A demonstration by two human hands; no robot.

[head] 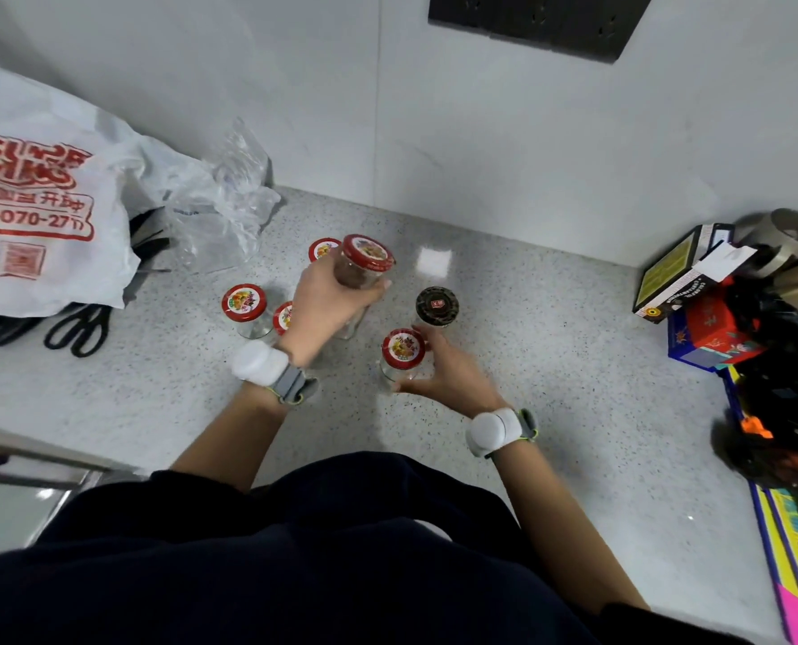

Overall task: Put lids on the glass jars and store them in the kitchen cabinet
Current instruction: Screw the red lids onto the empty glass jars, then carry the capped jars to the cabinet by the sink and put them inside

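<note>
Hands [327, 314] [453, 374] around red-lidded jars [364, 267] [402, 356]

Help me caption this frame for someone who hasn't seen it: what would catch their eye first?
The two hands at the middle of the speckled counter: the left hand grips a red-lidded jar that looks held above the counter, and the right hand holds a second red-lidded jar standing on it. A dark-lidded jar stands just behind, and a white bag with red print sits far left.
</note>
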